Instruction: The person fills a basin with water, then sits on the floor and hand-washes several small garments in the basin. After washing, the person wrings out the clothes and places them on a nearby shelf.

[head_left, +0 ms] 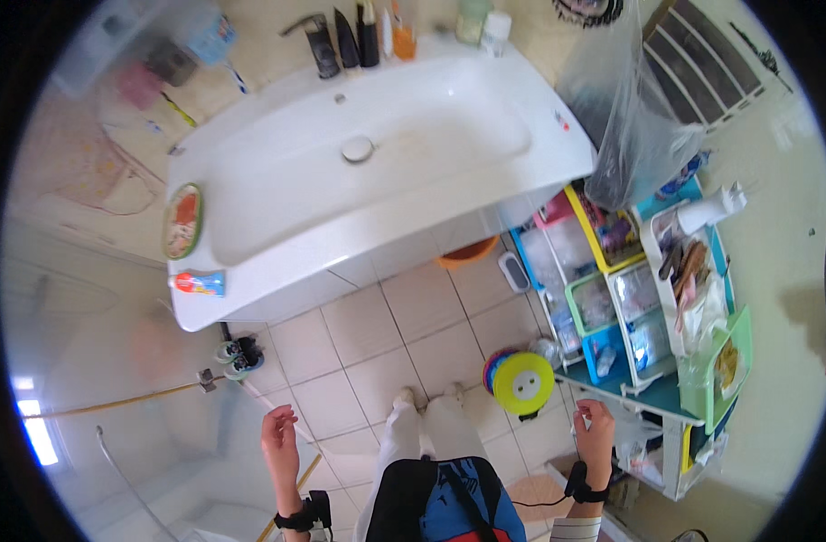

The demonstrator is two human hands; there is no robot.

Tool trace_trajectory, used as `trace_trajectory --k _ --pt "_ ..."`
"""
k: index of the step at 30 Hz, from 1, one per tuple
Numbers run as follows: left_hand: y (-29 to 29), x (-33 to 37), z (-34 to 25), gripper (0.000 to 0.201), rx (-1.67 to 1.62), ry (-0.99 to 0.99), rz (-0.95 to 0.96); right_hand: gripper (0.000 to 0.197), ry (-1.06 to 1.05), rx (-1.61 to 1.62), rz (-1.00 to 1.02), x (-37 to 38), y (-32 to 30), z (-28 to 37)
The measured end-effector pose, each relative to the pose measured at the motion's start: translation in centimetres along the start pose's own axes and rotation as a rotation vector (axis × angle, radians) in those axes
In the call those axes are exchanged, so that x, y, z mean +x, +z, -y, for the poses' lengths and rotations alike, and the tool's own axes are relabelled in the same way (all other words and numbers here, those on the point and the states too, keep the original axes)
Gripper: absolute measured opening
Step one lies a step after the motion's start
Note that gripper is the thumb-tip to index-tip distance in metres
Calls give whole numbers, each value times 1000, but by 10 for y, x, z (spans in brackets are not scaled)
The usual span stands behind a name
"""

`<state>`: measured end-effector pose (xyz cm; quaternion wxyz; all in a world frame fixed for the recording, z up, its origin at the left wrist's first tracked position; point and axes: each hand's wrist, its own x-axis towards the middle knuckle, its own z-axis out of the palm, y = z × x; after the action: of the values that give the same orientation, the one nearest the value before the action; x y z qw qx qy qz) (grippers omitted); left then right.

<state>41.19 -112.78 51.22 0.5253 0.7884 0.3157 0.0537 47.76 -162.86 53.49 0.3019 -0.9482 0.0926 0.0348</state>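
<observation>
My left hand (280,437) hangs low over the tiled floor, left of my legs. Its fingers are loosely curled and apart, with nothing visible in them. Lower right, my right hand (595,428) is bent in a similar loose curl and also holds nothing I can see. Closest to it are a round yellow-green lid or stool top (523,383) and the lower part of a storage rack (630,394). Each wrist wears a black band with a small device. Ahead of me, beyond both hands, is a wide white washbasin (377,217).
On the basin's left rim lie an oval dish (183,221) and a blue-red tube (199,284). Dark bottles (344,41) stand along the back. A clear plastic bag (625,135) hangs above the rack's coloured bins. Glass panels (97,361) border the left; small shoes (239,355) sit below the basin.
</observation>
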Motion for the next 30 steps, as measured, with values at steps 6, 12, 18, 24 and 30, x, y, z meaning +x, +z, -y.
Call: trace_trajectory --k 6,12,18,24,30 --pt "-3 -10 -62 17 -5 207 -94 18 -185 12 -96 42 -60 15" --pt "-53 -18 -73 17 -83 16 -181 17 -187 40 -30 86 -87 46" --pt "-56 59 -171 16 -229 63 -107 19 -319 107 70 189 -72 173" --pt "-49 165 -316 18 -205 433 96 22 -720 181 96 290 -99 345" --pt "28 322 -385 25 -252 433 174 24 -983 183 266 418 -4 441"
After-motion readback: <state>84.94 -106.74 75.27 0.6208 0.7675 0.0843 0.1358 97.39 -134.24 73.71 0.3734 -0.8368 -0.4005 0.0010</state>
